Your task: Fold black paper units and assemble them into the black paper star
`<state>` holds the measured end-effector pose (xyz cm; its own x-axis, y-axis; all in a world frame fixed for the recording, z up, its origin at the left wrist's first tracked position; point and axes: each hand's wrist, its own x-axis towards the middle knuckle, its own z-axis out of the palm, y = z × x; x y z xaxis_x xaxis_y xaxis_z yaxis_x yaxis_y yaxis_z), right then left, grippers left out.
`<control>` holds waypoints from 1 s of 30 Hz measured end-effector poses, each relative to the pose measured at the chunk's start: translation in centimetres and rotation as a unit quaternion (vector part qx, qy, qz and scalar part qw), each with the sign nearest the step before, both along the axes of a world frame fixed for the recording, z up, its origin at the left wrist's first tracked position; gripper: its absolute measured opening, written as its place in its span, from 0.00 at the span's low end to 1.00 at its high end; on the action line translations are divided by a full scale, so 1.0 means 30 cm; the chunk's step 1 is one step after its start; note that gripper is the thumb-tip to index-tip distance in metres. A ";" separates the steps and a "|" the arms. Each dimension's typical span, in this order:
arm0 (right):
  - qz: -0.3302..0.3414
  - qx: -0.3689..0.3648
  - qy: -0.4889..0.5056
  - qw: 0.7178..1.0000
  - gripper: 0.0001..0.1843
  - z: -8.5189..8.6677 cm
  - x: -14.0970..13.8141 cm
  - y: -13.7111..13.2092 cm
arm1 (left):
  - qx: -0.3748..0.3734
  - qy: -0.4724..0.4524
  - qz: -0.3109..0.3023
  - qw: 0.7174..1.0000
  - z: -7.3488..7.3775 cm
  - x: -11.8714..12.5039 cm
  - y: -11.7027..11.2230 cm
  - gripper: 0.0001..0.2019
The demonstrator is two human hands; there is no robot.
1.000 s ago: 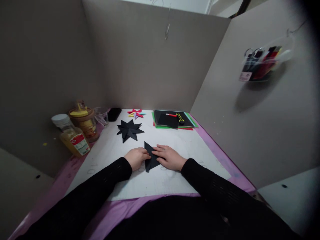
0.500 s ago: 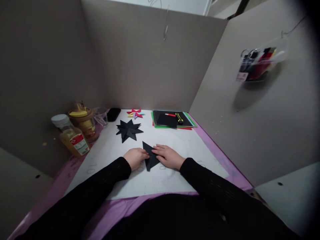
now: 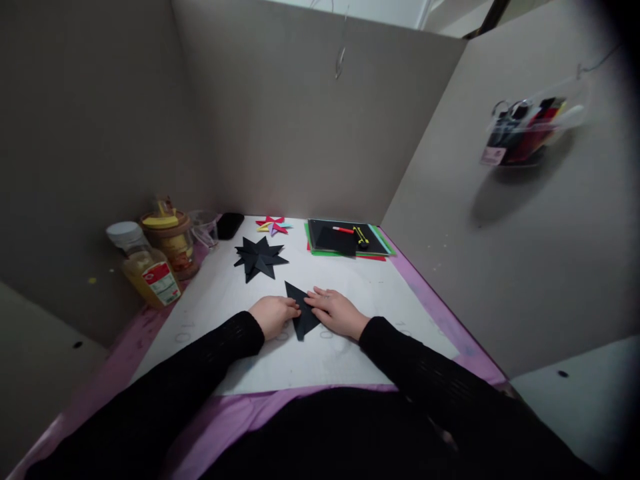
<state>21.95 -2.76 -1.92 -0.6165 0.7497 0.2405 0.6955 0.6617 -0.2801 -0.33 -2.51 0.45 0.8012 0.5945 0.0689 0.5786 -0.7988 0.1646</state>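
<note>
A folded piece of black paper [image 3: 304,323] with pointed corners lies on the white board in front of me. My left hand [image 3: 273,316] has its fingers curled on the paper's left edge, thumb and fingertips close together. From the right, my right hand [image 3: 341,313] rests on the paper with fingers stretched out flat, pressing its surface. Part of the paper is covered by my fingers. Just beyond my left hand sits a many-pointed black paper star [image 3: 259,257].
A small multicoloured paper star [image 3: 273,225] lies at the back, beside a black phone [image 3: 231,226]. Coloured sheets [image 3: 320,235] carry a red pen [image 3: 343,230] and yellow-black cutter [image 3: 361,237]. A glue bottle [image 3: 153,273], a jar [image 3: 175,243] and a clear cup [image 3: 205,230] stand left.
The camera view has shifted slightly. Both hands stay on the folded paper in nearly the same place.
</note>
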 end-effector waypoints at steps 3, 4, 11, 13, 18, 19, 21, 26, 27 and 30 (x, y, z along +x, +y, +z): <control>-0.001 -0.006 -0.005 1.000 0.21 0.005 0.001 -0.002 | 0.010 0.004 0.007 1.000 0.001 0.002 -0.005 0.18; 0.001 -0.008 -0.006 1.000 0.21 0.007 0.001 -0.003 | 0.017 0.007 0.015 1.000 0.002 0.004 -0.009 0.18; 0.015 -0.028 -0.002 0.999 0.26 0.015 0.001 -0.021 | 0.072 0.046 0.026 0.996 0.007 0.036 -0.045 0.24; 0.023 -0.031 -0.003 0.999 0.27 0.016 0.003 -0.024 | 0.078 0.051 0.029 0.995 0.009 0.046 -0.052 0.22; 0.057 -0.040 -0.006 0.998 0.22 0.055 0.008 0.025 | 0.080 0.056 0.052 0.994 0.013 0.063 -0.063 0.18; 0.067 -0.043 -0.002 0.997 0.21 0.068 0.005 0.046 | 0.078 0.055 0.055 0.994 0.013 0.064 -0.064 0.18; 0.075 -0.037 0.004 0.997 0.20 0.087 -0.010 0.088 | 0.073 0.051 0.058 0.994 0.011 0.061 -0.062 0.19; 0.072 -0.012 -0.005 0.997 0.23 0.053 -0.069 0.149 | 0.067 0.035 0.041 0.996 -0.001 0.034 -0.048 0.23; 0.054 -0.010 -0.007 0.998 0.24 0.037 -0.076 0.149 | 0.069 0.035 0.047 0.996 -0.003 0.030 -0.046 0.23; 0.019 -0.013 -0.009 1.000 0.24 -0.002 -0.084 0.140 | 0.090 0.031 0.128 0.987 -0.010 0.024 -0.045 0.16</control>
<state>19.43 1.44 -1.97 -0.6482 0.7322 0.2090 0.6758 0.6797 -0.2852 0.40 -3.87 0.17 0.6321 0.7606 0.1480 0.7699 -0.6380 -0.0091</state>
